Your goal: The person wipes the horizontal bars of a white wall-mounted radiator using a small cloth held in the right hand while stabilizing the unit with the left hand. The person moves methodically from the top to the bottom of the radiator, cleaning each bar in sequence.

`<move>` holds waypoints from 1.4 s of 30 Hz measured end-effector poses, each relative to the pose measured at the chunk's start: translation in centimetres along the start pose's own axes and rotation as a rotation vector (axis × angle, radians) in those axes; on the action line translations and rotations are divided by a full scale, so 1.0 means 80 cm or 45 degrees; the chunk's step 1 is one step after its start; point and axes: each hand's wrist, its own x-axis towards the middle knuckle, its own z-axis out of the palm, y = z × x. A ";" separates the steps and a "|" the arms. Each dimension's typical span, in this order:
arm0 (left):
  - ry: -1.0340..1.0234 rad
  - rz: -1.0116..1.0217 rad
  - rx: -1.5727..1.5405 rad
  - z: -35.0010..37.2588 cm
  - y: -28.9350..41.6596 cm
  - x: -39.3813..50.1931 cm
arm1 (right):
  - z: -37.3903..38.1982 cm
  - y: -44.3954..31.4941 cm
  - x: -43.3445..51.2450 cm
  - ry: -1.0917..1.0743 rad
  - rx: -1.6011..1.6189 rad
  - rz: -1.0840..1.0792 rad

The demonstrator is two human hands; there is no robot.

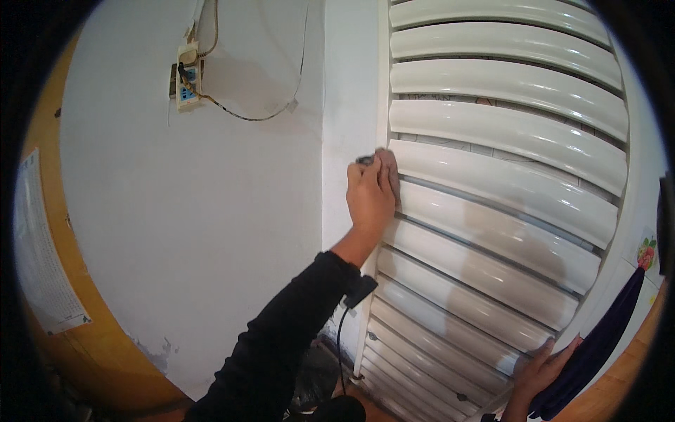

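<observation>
A tall white louvred panel (pixel 501 163) with wide glossy slats fills the right half of the view. My left hand (pixel 370 192) is closed around a greyish-brown cloth (pixel 391 176) and holds it to the panel's left edge. A small dark object shows at its fingertips; I cannot tell what it is. Lower right, my right hand (pixel 538 372) rests with spread fingers against the panel's right edge, beside a hanging dark purple cloth (pixel 596 343). Nothing is seen in it, though its lower part is cut off by the picture's rim.
A power strip (pixel 188 79) with plugs and cords hangs on the white wall (pixel 237 211) at the left. A black cable (pixel 340 343) runs down from the left wrist. Near the floor is a black plastic bag (pixel 315 374). A paper sheet (pixel 45 264) is fixed to the yellow surface at far left.
</observation>
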 end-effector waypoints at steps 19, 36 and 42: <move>-0.129 -0.169 -0.037 -0.042 -0.040 -0.095 | -0.003 -0.008 0.002 -0.056 0.033 -0.026; -0.314 -0.099 0.109 -0.031 -0.023 -0.063 | -0.007 -0.031 0.004 -0.048 0.022 -0.047; -0.256 0.051 0.080 0.005 0.005 0.076 | -0.005 -0.028 0.003 -0.006 -0.099 -0.096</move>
